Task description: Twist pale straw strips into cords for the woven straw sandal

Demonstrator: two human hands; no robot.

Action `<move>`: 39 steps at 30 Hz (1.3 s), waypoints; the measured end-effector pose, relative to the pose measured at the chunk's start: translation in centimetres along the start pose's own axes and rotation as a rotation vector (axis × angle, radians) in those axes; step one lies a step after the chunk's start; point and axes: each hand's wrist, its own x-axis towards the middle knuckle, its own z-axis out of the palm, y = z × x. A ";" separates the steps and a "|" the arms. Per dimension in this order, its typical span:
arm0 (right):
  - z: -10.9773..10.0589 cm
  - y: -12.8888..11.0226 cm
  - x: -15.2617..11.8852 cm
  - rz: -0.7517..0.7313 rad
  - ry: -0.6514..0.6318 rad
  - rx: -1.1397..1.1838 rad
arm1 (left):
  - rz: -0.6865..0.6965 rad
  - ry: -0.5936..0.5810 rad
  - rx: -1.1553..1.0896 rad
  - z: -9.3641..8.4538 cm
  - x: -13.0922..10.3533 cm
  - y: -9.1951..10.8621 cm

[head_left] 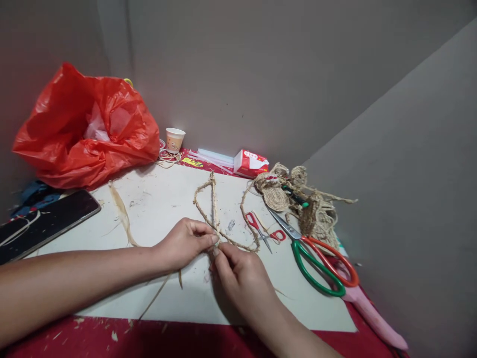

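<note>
A thin twisted fibre cord (213,201) lies in loops on the white board, and one stretch of it runs down to my fingertips. My left hand (184,243) pinches the cord near the middle of the board. Right beside it, my right hand (244,276) is closed at the same spot, its thumb and fingers pressed together on the cord. The fingertips nearly touch and hide the part between them. Small red-handled scissors (264,232) lie partly open to the right of the loops.
Large scissors (318,261) and coiled cord bundles (316,209) lie at the right. A red plastic bag (122,144), paper cup (174,140) and red box (250,164) stand behind. A phone (52,221) lies left; a fibre strip (122,211) lies on the white board (316,313).
</note>
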 end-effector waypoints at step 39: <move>-1.6 2.3 3.3 0.319 -0.574 0.916 | -0.036 -0.036 0.065 -0.5 0.0 0.6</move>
